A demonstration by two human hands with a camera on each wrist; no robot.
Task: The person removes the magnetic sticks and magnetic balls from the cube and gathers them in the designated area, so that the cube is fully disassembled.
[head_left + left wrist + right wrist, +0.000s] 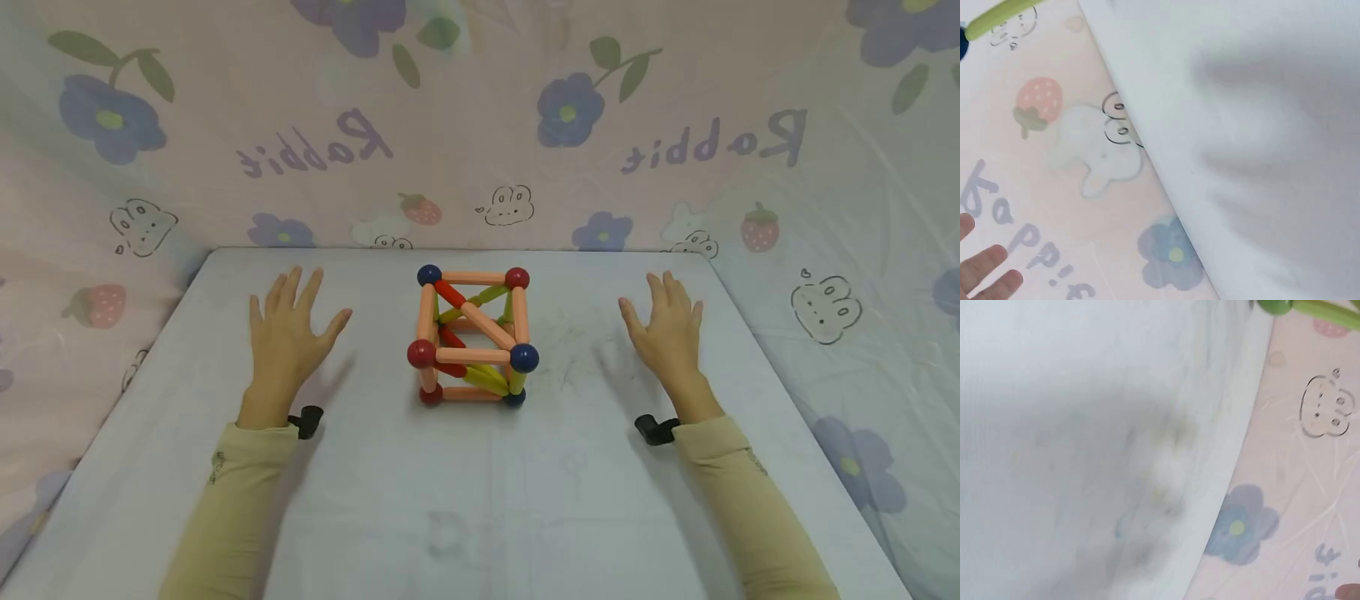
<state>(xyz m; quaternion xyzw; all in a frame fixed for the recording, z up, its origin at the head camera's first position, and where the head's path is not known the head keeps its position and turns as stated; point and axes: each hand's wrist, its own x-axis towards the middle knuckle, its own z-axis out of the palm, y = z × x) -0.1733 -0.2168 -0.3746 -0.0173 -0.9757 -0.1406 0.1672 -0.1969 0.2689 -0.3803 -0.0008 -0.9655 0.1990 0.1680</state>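
A cube frame of rods and balls (474, 356) stands on the white table between my two hands. Its rods are orange, red and yellow-green, with red and dark blue balls at the corners; slanting rods cross its sides. To its left, my left hand (287, 342) is spread with straight fingers and holds nothing. My right hand (667, 333) is likewise spread on the other side, apart from the frame. Only a few left fingertips (985, 269) show in the left wrist view. At the right wrist view's top, a green ball (1275, 305) joins a green rod (1325, 312).
The white table (480, 500) reaches back to a printed curtain (465, 108) with flowers, strawberries and rabbits. More of this cloth hangs along both sides. A black wrist mount (306, 422) sits at the left cuff, another black mount (656, 430) at the right.
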